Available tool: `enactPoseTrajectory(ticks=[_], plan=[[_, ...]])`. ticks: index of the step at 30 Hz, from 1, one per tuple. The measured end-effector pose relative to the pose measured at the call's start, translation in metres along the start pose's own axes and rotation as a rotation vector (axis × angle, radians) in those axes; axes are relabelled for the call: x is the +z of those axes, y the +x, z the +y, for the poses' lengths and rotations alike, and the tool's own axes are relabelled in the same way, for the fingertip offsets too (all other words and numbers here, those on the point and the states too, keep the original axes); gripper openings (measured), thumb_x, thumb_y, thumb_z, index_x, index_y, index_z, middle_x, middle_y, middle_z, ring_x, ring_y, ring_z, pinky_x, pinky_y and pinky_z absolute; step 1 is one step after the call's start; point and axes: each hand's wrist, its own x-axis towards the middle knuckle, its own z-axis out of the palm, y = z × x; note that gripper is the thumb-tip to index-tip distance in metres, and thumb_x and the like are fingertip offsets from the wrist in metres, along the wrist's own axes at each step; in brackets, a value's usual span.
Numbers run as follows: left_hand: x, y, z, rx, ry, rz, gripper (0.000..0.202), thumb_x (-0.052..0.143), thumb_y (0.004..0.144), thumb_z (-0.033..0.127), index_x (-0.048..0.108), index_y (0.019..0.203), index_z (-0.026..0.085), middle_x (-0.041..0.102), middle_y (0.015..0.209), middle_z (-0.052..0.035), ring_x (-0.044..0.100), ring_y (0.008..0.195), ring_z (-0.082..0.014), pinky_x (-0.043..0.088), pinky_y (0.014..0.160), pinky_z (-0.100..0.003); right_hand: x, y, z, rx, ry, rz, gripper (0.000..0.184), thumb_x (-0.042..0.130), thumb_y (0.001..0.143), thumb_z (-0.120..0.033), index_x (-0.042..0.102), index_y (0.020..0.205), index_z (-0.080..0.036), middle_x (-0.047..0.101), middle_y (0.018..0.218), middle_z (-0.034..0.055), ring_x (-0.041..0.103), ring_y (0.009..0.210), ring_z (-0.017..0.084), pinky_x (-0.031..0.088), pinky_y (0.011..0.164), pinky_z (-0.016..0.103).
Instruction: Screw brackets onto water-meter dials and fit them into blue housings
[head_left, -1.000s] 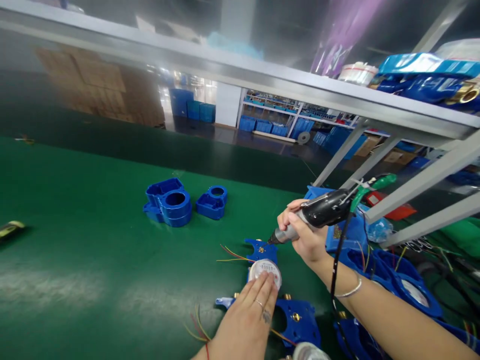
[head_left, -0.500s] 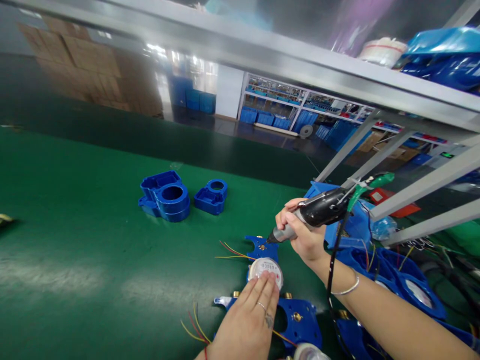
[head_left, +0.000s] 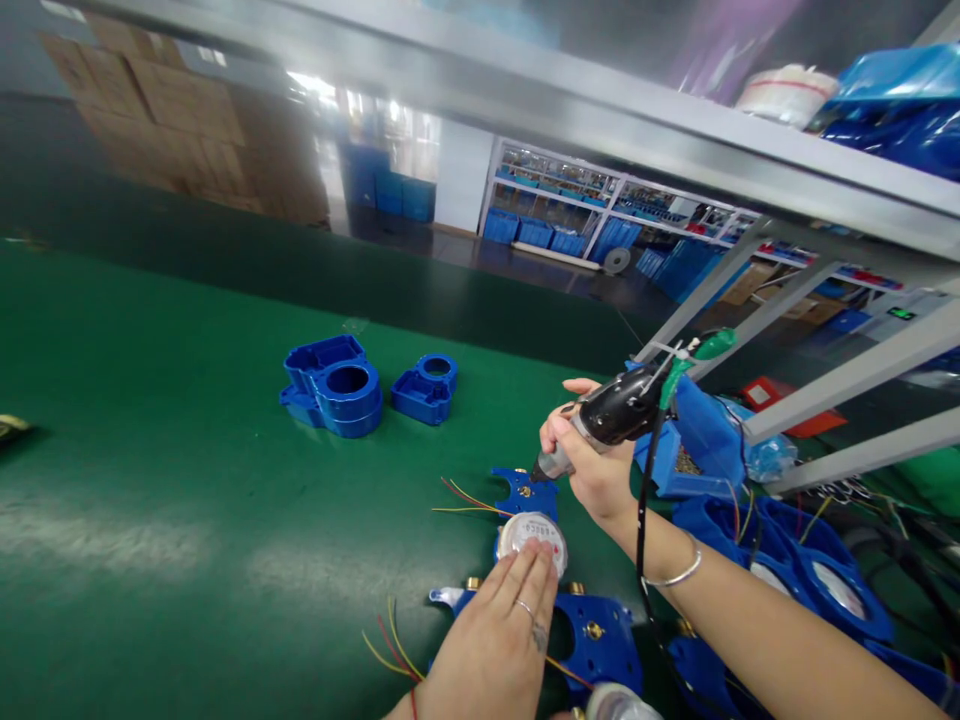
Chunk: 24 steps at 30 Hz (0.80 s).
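My left hand [head_left: 495,640] lies flat, fingers stretched out, on a blue meter assembly [head_left: 525,530], its fingertips touching the round white dial [head_left: 531,530]. My right hand [head_left: 592,465] is wrapped round a black electric screwdriver [head_left: 611,415], whose tip points down at the blue bracket [head_left: 523,492] just behind the dial. Red, yellow and green wires [head_left: 465,498] trail left from that bracket. A second blue plate [head_left: 600,640] with brass screws lies near my left hand.
Two empty blue housings [head_left: 334,385] [head_left: 425,390] stand further back on the green mat [head_left: 150,480]. More blue meter parts [head_left: 795,570] and a blue bin [head_left: 697,440] crowd the right side. A metal shelf frame [head_left: 825,395] slants overhead on the right.
The screwdriver and my right hand have moved left and down, bringing the tip closer to the blue bracket. My left hand has stayed on the dial.
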Motion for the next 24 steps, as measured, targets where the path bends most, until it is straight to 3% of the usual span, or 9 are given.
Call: enactPoseTrajectory(ticks=[6, 13, 18, 24], plan=[[-0.002, 0.0, 0.004, -0.058, -0.122, -0.054, 0.086, 0.048, 0.086, 0.053, 0.02, 0.145, -0.003, 0.008, 0.151, -0.0191, 0.013, 0.141, -0.0335, 0.017, 0.118, -0.041, 0.008, -0.002, -0.008, 0.016, -0.036, -0.015, 0.015, 0.062, 0.082, -0.018, 0.047, 0.084, -0.017, 0.051, 0.063, -0.0039, 0.051, 0.05, 0.011, 0.043, 0.048, 0.022], [0.001, -0.001, 0.003, -0.043, -0.155, -0.031, 0.088, 0.048, 0.085, 0.052, 0.015, 0.147, -0.001, 0.003, 0.152, -0.0167, 0.006, 0.143, -0.0312, 0.015, 0.118, -0.043, 0.007, -0.001, -0.007, -0.001, -0.064, -0.009, 0.02, 0.063, 0.081, -0.019, 0.05, 0.096, -0.017, 0.053, 0.064, -0.0033, 0.052, 0.052, 0.011, 0.045, 0.051, 0.022], [-0.001, -0.002, 0.004, -0.047, -0.134, -0.03, 0.086, 0.047, 0.086, 0.053, 0.018, 0.146, -0.001, 0.005, 0.152, -0.0164, 0.008, 0.143, -0.0312, 0.015, 0.118, -0.042, 0.005, -0.001, -0.002, -0.006, -0.038, -0.01, 0.015, 0.061, 0.081, -0.019, 0.046, 0.084, -0.017, 0.052, 0.061, -0.004, 0.051, 0.049, 0.011, 0.044, 0.048, 0.022], [0.003, -0.003, 0.002, -0.023, -0.096, 0.003, 0.089, 0.051, 0.084, 0.054, 0.02, 0.146, -0.002, 0.007, 0.152, -0.0179, 0.01, 0.143, -0.0323, 0.017, 0.118, -0.043, 0.005, -0.001, -0.001, -0.005, -0.031, 0.002, 0.017, 0.062, 0.081, -0.018, 0.049, 0.092, -0.017, 0.053, 0.063, -0.0039, 0.051, 0.05, 0.01, 0.044, 0.05, 0.022]])
